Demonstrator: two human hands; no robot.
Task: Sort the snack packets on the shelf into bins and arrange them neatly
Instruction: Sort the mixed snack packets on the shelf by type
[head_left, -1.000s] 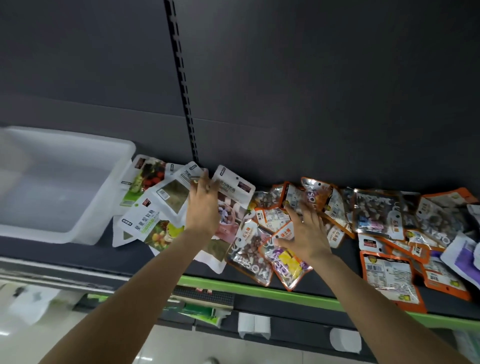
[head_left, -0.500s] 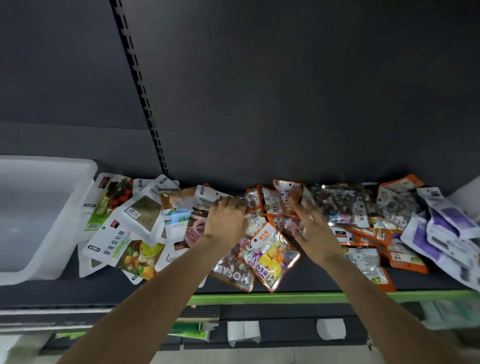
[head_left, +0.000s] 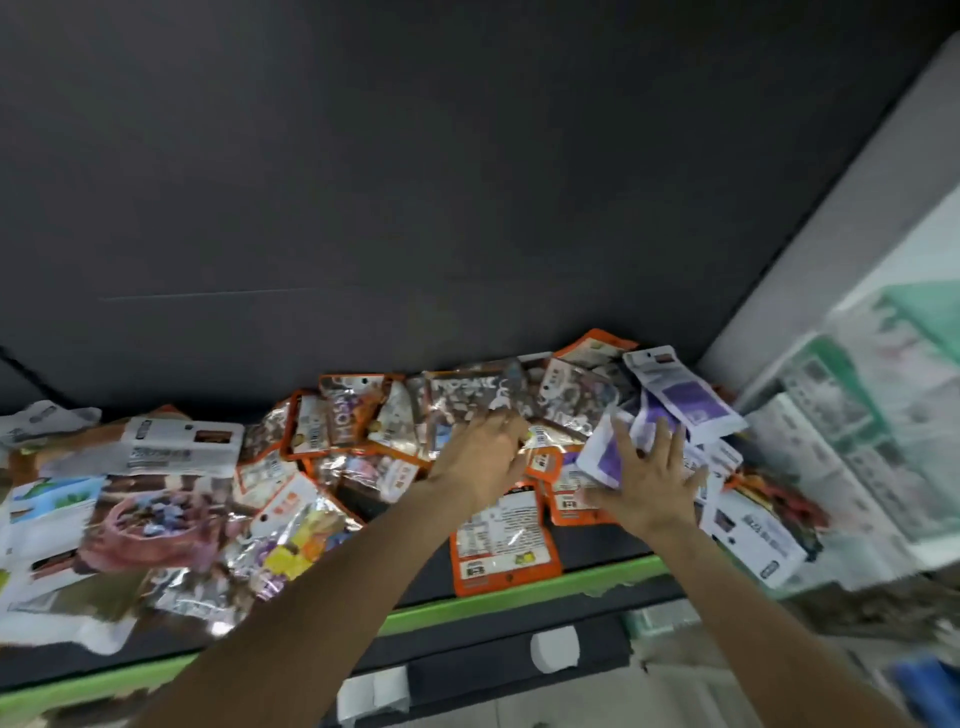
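Observation:
Snack packets lie in a loose heap along the dark shelf (head_left: 592, 540). White fruit packets (head_left: 182, 452) are at the left, orange-edged clear ones (head_left: 498, 540) in the middle, purple-and-white ones (head_left: 685, 400) at the right. My left hand (head_left: 483, 452) reaches into the middle of the heap, its fingers bent down over orange-edged packets; blur hides whether it grips one. My right hand (head_left: 649, 483) lies flat with fingers spread on a purple-and-white packet (head_left: 605, 452). No bin is in view.
The shelf's green front strip (head_left: 519, 603) runs below the packets, with white tag holders (head_left: 555, 647) on the rail under it. A dark back panel (head_left: 467, 208) rises behind the heap. A pale shelving unit (head_left: 857, 415) stands at the right.
The view has swung right, so the white bin has left the frame. Both hands have moved right along the heap, the right one from orange packets onto a purple-and-white one.

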